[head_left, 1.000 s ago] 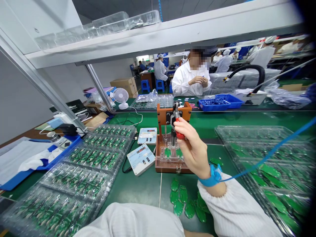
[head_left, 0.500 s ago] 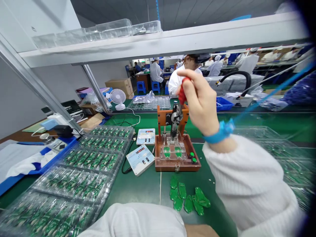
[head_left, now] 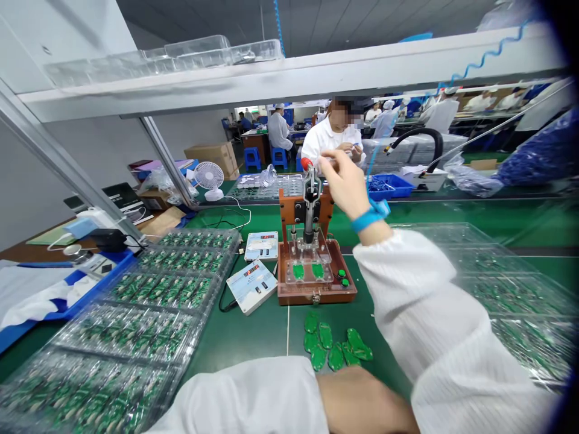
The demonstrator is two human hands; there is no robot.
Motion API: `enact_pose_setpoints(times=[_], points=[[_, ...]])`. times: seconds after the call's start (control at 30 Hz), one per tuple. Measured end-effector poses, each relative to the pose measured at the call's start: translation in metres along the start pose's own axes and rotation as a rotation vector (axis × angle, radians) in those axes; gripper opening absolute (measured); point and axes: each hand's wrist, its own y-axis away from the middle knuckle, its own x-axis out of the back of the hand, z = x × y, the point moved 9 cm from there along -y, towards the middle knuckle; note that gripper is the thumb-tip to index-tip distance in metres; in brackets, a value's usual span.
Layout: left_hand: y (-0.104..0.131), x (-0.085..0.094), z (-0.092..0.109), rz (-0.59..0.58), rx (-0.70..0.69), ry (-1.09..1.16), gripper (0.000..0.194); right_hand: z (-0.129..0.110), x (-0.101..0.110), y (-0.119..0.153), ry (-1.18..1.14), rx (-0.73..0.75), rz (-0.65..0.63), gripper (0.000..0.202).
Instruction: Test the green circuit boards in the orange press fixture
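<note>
loosening beside the now upright red handle, right fingers leave boards below seemingly unclamped; left hand grip can't be told.

A brown toggle-clamp fixture sits on a green workbench, with two green circuit boards at its clear plate. Above the fixture, the person's right hand, wearing a blue wrist strap, has loosely bent fingers just beside the red lever knob. In front of the fixture lie loose oval green boards; the left hand is near them, too blurred to tell whether it holds anything. Left of the fixture are two digital-display boxes and a board-filled clear tray. Beyond it, a co-worker in white.
</note>
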Motion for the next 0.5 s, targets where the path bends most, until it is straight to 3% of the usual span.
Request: enact_pose_setpoints(times=[0.03, 0.1, 0.17, 0.23, 0.3, 0.37, 0.5], points=[[0.007, 0.021, -0.004, 0.102, 0.030, -0.032, 0.009, 0.006, 0.014, 0.019, 0.018, 0.020, 0.067, 0.027], [0.033, 0.078, -0.013, 0.431, 0.094, -0.123, 0.008, 0.028, 0.030, 0.062, 0.076, -0.024, 0.091, 0.027], [0.073, 0.132, -0.030, 0.767, 0.222, -0.223, 0.016, 0.054, 0.025, 0.108, 0.144, -0.109, -0.034, 0.025], [0.111, 0.169, -0.049, 0.989, 0.380, -0.359, 0.019, 0.067, 0.011, 0.149, 0.147, -0.113, -0.174, 0.023], [0.129, 0.187, -0.066, 1.037, 0.479, -0.488, 0.017, 0.071, -0.005, 0.179, 0.140, -0.103, -0.285, 0.023], [0.133, 0.194, -0.081, 1.002, 0.538, -0.570, 0.021, 0.071, -0.018, 0.196, 0.141, -0.111, -0.351, 0.026], [0.127, 0.197, -0.094, 0.968, 0.585, -0.607, 0.021, 0.072, -0.034, 0.199, 0.106, -0.161, -0.410, 0.023]])
